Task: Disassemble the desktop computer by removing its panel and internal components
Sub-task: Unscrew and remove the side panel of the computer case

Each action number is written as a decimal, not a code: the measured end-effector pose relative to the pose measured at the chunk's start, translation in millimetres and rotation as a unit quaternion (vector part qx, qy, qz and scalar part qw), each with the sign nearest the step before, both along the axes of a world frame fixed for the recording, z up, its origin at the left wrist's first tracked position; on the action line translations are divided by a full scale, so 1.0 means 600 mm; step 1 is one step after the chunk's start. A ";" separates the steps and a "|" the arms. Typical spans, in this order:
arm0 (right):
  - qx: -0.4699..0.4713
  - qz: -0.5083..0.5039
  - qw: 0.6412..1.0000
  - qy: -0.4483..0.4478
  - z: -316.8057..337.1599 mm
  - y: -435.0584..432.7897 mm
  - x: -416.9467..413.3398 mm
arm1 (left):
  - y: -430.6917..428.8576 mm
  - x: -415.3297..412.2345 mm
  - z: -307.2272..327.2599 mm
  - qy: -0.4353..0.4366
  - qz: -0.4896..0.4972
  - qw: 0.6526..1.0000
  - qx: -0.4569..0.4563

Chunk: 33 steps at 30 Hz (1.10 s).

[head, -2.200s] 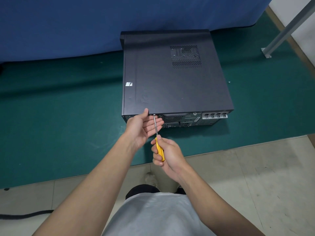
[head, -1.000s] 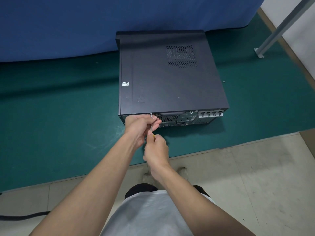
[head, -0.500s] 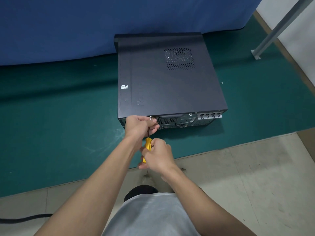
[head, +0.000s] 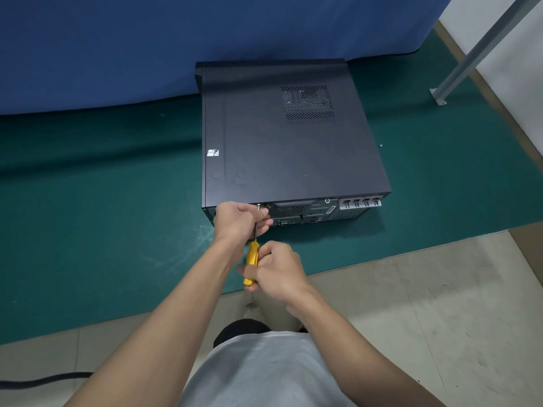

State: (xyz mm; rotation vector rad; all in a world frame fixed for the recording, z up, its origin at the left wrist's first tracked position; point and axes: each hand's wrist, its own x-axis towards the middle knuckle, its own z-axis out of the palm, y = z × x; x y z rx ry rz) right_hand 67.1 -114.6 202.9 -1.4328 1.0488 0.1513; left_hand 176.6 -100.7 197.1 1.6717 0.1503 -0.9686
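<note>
A black desktop computer [head: 288, 142] lies flat on a green mat [head: 102, 215], its rear ports facing me and its top panel with a vent grille in place. My left hand [head: 239, 223] is closed around the metal shaft of a yellow-handled screwdriver [head: 252, 261] at the case's near left rear edge. A small silver screw [head: 259, 206] shows at the tip, just above my fingers. My right hand [head: 277, 273] grips the yellow handle lower down, closer to my body.
A blue cloth [head: 147, 39] hangs behind the case. A grey metal leg [head: 470, 57] stands at the far right on the mat. One loose screw [head: 381, 145] lies on the mat right of the case. A black cable [head: 44, 380] runs along the floor tiles at lower left.
My right hand slid back down the screwdriver, so the yellow handle shows again. My left hand closed over the shaft at the case's rear edge. The view shifted slightly.
</note>
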 end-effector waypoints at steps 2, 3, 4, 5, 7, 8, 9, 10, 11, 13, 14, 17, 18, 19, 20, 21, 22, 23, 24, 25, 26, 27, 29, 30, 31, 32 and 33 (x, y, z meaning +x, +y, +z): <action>-0.067 0.009 0.998 0.017 -0.002 0.002 0.001 | -0.003 -0.001 0.000 -0.022 0.009 1.000 0.018; -0.070 0.008 0.997 0.014 -0.002 0.002 0.000 | -0.004 -0.001 0.000 -0.027 0.010 0.999 0.022; -0.052 0.005 0.999 0.007 -0.004 0.000 0.000 | -0.005 -0.002 0.000 -0.027 0.009 0.999 0.023; -0.010 0.000 1.000 -0.006 -0.003 -0.002 -0.001 | -0.005 -0.002 0.001 -0.022 0.007 1.000 0.018; 0.116 -0.010 0.992 -0.046 0.002 -0.010 -0.005 | -0.004 -0.003 0.001 -0.001 0.006 1.000 -0.002; 0.177 -0.013 0.982 -0.064 0.005 -0.015 -0.007 | -0.003 -0.004 0.001 0.012 0.008 1.000 -0.016; 0.220 -0.014 0.972 -0.079 0.007 -0.020 -0.008 | -0.001 -0.004 0.001 0.023 0.011 0.999 -0.028; 0.241 -0.016 0.966 -0.091 0.009 -0.022 -0.009 | 0.000 -0.005 0.001 0.032 0.016 0.999 -0.038; 0.238 -0.017 0.967 -0.095 0.009 -0.023 -0.009 | 0.001 -0.005 0.001 0.038 0.018 0.998 -0.044; 0.189 -0.029 0.978 -0.079 0.008 -0.020 -0.008 | 0.001 -0.004 0.001 0.030 0.013 0.999 -0.035; 0.157 -0.037 0.985 -0.063 0.006 -0.017 -0.007 | 0.000 -0.004 0.001 0.017 0.010 1.000 -0.023; 0.091 -0.043 0.994 -0.041 0.002 -0.011 -0.005 | -0.006 -0.006 0.000 -0.015 0.028 0.999 0.015; 0.088 -0.039 0.995 -0.042 0.001 -0.010 -0.006 | -0.008 -0.007 0.000 -0.018 0.035 0.999 0.019; 0.097 -0.034 0.994 -0.046 0.001 -0.012 -0.007 | -0.010 -0.008 0.001 -0.016 0.038 0.999 0.020; 0.117 -0.027 0.991 -0.052 0.002 -0.014 -0.009 | -0.010 -0.010 0.002 -0.008 0.039 0.999 0.015; 0.146 -0.016 0.987 -0.058 0.003 -0.018 -0.012 | -0.008 -0.011 0.002 0.008 0.039 0.999 -0.001; 0.180 -0.005 0.982 -0.063 0.004 -0.022 -0.015 | -0.007 -0.011 0.003 0.029 0.040 0.998 -0.025; 0.214 0.000 0.974 -0.069 0.005 -0.025 -0.018 | -0.004 -0.011 0.005 0.051 0.042 0.997 -0.049; 0.243 -0.004 0.967 -0.077 0.004 -0.027 -0.020 | -0.002 -0.012 0.006 0.068 0.046 0.994 -0.068; 0.255 -0.016 0.963 -0.083 0.004 -0.028 -0.021 | -0.001 -0.012 0.007 0.075 0.051 0.993 -0.077; 0.247 -0.032 0.965 -0.082 0.003 -0.027 -0.021 | -0.002 -0.013 0.006 0.071 0.055 0.993 -0.073; 0.221 -0.045 0.972 -0.073 0.001 -0.026 -0.021 | -0.003 -0.014 0.006 0.057 0.058 0.995 -0.057; 0.167 -0.060 0.983 -0.046 -0.002 -0.020 -0.019 | -0.007 -0.017 0.004 0.014 0.064 0.998 -0.014; 0.154 -0.063 0.985 -0.040 -0.004 -0.018 -0.018 | -0.009 -0.018 0.003 -0.005 0.069 0.998 0.004; 0.148 -0.065 0.986 -0.038 -0.006 -0.016 -0.018 | -0.010 -0.018 0.003 -0.017 0.072 0.997 0.014; 0.149 -0.063 0.986 -0.040 -0.006 -0.016 -0.019 | -0.010 -0.018 0.003 -0.021 0.076 0.997 0.014; 0.159 -0.058 0.984 -0.048 -0.004 -0.018 -0.019 | -0.010 -0.019 0.004 -0.016 0.078 0.997 0.007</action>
